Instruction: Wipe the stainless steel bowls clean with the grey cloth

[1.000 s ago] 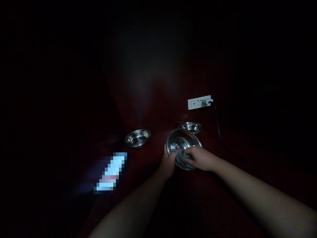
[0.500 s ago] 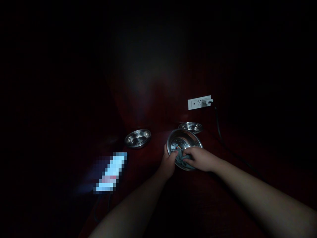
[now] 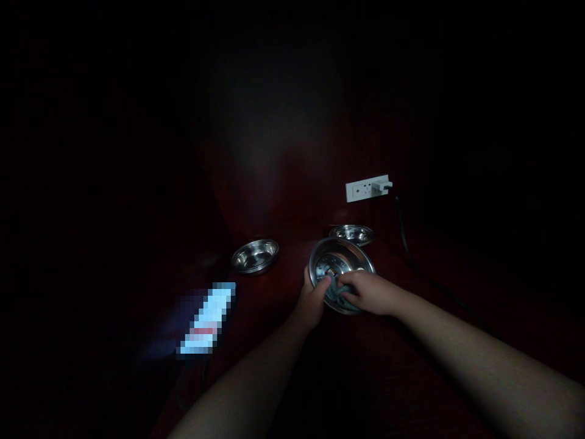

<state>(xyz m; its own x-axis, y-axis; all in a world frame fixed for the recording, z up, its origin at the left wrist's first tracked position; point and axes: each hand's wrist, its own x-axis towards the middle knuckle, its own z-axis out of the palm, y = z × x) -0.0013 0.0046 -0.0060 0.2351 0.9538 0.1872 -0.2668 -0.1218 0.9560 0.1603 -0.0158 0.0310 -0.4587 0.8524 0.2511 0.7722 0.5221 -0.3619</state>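
A shiny metal bowl [image 3: 351, 259] is tilted toward me, its open side showing. My left hand [image 3: 313, 302] grips its left rim, with the thumb over the edge on the inside and the fingers behind. Inside the bowl lies a crumpled grey-green cloth [image 3: 337, 295]. My right hand [image 3: 368, 292] reaches over the bowl's lower right rim, its fingers closed on the cloth against the inner wall. A small coloured patch shows on the bowl's bottom, too small to make out.
Shallow metal dishes [image 3: 256, 256] stand to the left, seemingly stacked. Behind the bowl is another metal dish [image 3: 351, 234]. A white wall socket [image 3: 359, 189] holds a plug with a black cable [image 3: 403, 228]. A bright pixelated screen [image 3: 208, 320] lies at left. The surroundings are very dark.
Both hands keep their hold on the bowl and cloth. The cloth and right fingers have shifted only slightly inside the bowl; the dishes have stayed in place.
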